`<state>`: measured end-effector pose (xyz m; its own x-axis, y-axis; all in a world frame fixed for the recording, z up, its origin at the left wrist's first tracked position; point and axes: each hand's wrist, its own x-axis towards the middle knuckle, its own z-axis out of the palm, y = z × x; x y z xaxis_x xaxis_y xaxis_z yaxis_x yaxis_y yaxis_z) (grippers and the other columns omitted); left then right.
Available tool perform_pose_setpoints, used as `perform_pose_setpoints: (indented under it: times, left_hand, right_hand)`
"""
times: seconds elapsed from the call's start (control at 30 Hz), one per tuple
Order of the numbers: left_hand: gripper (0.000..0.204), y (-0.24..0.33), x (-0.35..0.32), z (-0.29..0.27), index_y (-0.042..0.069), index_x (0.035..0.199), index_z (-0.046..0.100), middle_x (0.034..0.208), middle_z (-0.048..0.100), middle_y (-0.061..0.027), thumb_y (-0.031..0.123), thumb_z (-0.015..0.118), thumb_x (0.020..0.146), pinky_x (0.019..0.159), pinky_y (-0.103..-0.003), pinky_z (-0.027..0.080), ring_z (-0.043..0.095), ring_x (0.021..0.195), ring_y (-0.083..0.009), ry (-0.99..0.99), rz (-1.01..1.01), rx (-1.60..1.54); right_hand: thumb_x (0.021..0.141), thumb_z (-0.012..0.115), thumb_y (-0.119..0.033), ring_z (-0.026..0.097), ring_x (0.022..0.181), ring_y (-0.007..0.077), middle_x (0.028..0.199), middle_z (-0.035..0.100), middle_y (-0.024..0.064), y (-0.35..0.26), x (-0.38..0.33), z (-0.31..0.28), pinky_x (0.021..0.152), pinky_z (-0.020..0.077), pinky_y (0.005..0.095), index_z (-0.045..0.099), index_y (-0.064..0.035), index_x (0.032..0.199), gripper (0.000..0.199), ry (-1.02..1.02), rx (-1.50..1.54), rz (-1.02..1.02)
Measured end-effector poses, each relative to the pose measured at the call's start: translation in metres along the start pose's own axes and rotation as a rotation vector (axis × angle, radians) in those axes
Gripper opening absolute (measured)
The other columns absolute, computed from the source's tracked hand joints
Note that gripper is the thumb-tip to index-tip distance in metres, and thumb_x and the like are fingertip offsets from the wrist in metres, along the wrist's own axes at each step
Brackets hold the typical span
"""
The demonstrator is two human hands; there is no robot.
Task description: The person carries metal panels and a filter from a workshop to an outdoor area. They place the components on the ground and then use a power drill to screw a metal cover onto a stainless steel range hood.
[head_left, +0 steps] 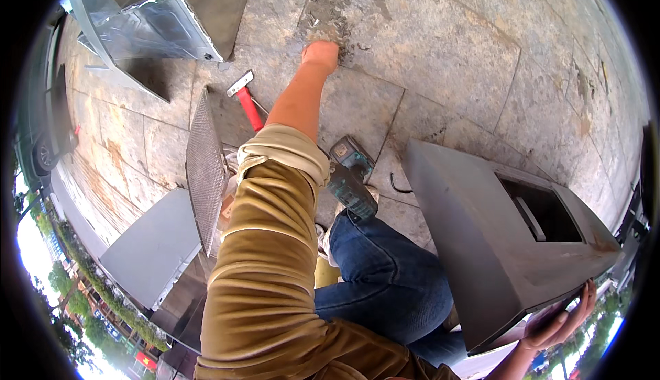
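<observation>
My left hand [321, 55] reaches far out over the paved floor, its fingers closed and bent down at a patch of small shiny pieces [327, 21] on a dark stain. What is in those fingers is hidden. On the right, a grey sheet-metal housing [474, 222] with a rectangular opening stands tilted beside my knee. My right hand [564, 321] grips its lower right edge, fingers curled round the metal. A dark green cordless power tool [352, 181] lies between my left forearm and the housing, close to my knee.
Left of my forearm lies a red-handled scraper [246, 99]. A perforated metal sheet [206, 167] and a flat grey panel [155, 246] stand at the left. A large metal casing [185, 26] sits at the upper left, near a curved strip [103, 43]. A parked vehicle [42, 119] is beyond.
</observation>
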<state>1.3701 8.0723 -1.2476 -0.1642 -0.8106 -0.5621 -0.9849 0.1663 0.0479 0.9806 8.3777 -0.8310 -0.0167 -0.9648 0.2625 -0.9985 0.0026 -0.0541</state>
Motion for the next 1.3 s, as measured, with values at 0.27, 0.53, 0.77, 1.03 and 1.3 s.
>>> perform_pose_setpoints:
  times: [0.27, 0.53, 0.77, 1.03, 1.3]
  left_hand:
    - [0.019, -0.007, 0.003, 0.009, 0.002, 0.090, 0.064, 0.096, 0.064, -0.0129, 0.011, 0.054, 0.077, 0.078, -0.040, 0.050, 0.061, 0.092, -0.0274, 0.113, 0.005, -0.199]
    - [0.011, -0.018, 0.000, -0.072, 0.004, 0.078, 0.057, 0.069, 0.052, -0.0028, 0.013, 0.052, 0.079, 0.060, -0.033, 0.045, 0.051, 0.061, -0.0171, 0.252, 0.146, -2.353]
    - [0.025, -0.076, 0.049, -0.056, 0.000, 0.084, 0.062, 0.072, 0.060, -0.0074, 0.024, 0.062, 0.079, 0.071, -0.035, 0.047, 0.058, 0.072, -0.0219, 0.914, -0.395, -1.725]
    - [0.032, -0.062, 0.072, -0.026, 0.013, 0.091, 0.070, 0.096, 0.066, -0.0114, 0.039, 0.066, 0.073, 0.081, -0.037, 0.048, 0.062, 0.093, -0.0290, 0.434, -0.578, -0.705]
    - [0.040, -0.062, 0.098, -0.017, 0.002, 0.095, 0.066, 0.101, 0.063, -0.0167, 0.037, 0.062, 0.077, 0.080, -0.038, 0.049, 0.062, 0.093, -0.0301, 0.373, -0.587, -0.584]
  right_hand:
    - [0.090, 0.029, -0.032, 0.047, 0.111, 0.0366, 0.118, 0.048, 0.0257, -0.001, -0.001, -0.005, 0.094, 0.0351, 0.0475, 0.048, 0.0089, 0.117, 0.052, -0.042, -0.025, 0.005]
    - [0.091, 0.027, -0.033, 0.046, 0.112, 0.0363, 0.118, 0.048, 0.0249, -0.001, -0.004, -0.004, 0.095, 0.0348, 0.0479, 0.048, 0.0077, 0.117, 0.053, -0.024, -0.043, 0.013]
    - [0.092, 0.025, -0.032, 0.046, 0.113, 0.0353, 0.120, 0.048, 0.0232, 0.005, -0.004, -0.003, 0.095, 0.0352, 0.0484, 0.049, 0.0063, 0.117, 0.051, -0.021, -0.025, 0.041]
    - [0.091, 0.024, -0.035, 0.045, 0.113, 0.0355, 0.120, 0.048, 0.0213, -0.009, 0.000, -0.001, 0.096, 0.0355, 0.0490, 0.046, 0.0052, 0.119, 0.054, -0.048, -0.075, 0.079]
    - [0.090, 0.019, -0.041, 0.044, 0.114, 0.0358, 0.123, 0.044, 0.0205, 0.002, -0.009, -0.005, 0.095, 0.0362, 0.0500, 0.044, 0.0022, 0.122, 0.059, -0.078, -0.093, 0.133]
